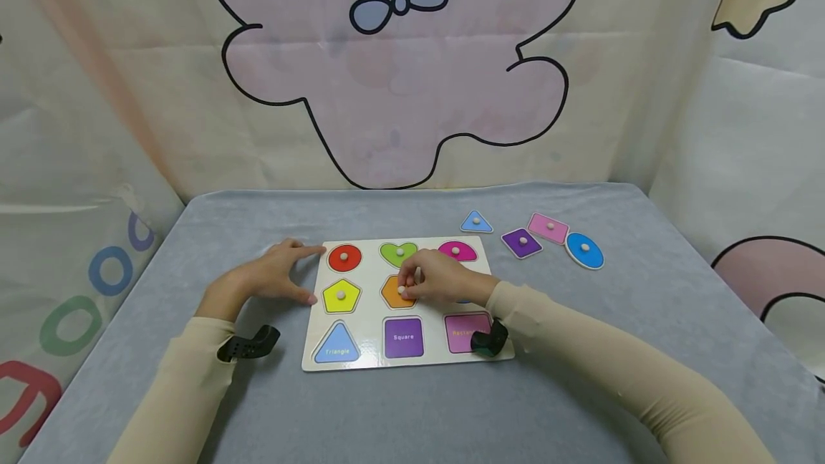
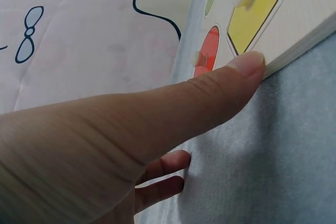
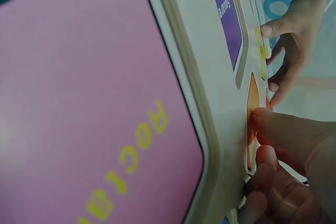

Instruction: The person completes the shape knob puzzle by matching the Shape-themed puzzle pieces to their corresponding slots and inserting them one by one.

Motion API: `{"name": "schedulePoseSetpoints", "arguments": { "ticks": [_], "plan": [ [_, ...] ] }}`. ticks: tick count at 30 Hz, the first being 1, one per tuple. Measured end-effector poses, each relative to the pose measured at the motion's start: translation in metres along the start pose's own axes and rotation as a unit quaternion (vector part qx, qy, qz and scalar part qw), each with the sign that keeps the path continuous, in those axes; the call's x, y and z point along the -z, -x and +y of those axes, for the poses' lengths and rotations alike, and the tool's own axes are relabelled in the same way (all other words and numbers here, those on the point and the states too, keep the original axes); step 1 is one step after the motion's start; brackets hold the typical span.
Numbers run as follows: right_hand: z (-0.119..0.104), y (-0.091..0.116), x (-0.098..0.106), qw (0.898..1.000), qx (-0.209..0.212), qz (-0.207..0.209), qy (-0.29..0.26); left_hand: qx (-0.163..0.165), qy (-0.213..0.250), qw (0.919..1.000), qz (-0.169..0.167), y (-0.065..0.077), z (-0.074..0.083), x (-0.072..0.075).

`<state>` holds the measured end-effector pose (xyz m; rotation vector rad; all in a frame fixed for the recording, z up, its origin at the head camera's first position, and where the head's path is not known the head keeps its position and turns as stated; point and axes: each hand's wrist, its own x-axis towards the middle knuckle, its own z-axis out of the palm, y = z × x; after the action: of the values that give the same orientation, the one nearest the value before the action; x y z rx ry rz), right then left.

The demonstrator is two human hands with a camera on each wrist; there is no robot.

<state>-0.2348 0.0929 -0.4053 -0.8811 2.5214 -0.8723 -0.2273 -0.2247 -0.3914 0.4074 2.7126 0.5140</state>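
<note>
A white puzzle board [image 1: 370,306] lies on the table with coloured shapes in rows. My right hand [image 1: 445,278] pinches the small knob of the orange hexagon piece [image 1: 391,293], which sits at its slot in the middle of the board. Whether it lies fully flat I cannot tell. At the board's left edge, my left hand [image 1: 267,274] rests with thumb and fingers extended, the thumb touching the rim beside the yellow pentagon piece [image 2: 262,1]. Red, green and magenta knobbed pieces fill the back row. Printed triangle, square and rectangle slots show in front; my right wrist hides part of the right side.
Behind the board's right corner lie loose knobbed pieces: a blue triangle [image 1: 475,223], a purple square [image 1: 521,243], a pink rectangle [image 1: 548,228] and a blue oval [image 1: 584,251]. A grey-blue cloth [image 1: 361,414] covers the table. A printed curtain [image 1: 399,92] hangs behind it.
</note>
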Motion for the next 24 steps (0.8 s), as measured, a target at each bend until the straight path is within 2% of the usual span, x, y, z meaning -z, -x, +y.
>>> {"name": "schedulePoseSetpoints", "arguments": {
  "ticks": [15, 24],
  "plan": [
    [0.0032, 0.0001, 0.0002, 1.0, 0.007, -0.003, -0.018, -0.009, -0.01, 0.9999, 0.007, -0.0014, -0.0022, -0.0025],
    [0.0047, 0.0046, 0.0072, 1.0, -0.005, -0.001, -0.029, -0.009, -0.009, 0.9999, 0.007, -0.0018, -0.0012, -0.0024]
  ]
}}
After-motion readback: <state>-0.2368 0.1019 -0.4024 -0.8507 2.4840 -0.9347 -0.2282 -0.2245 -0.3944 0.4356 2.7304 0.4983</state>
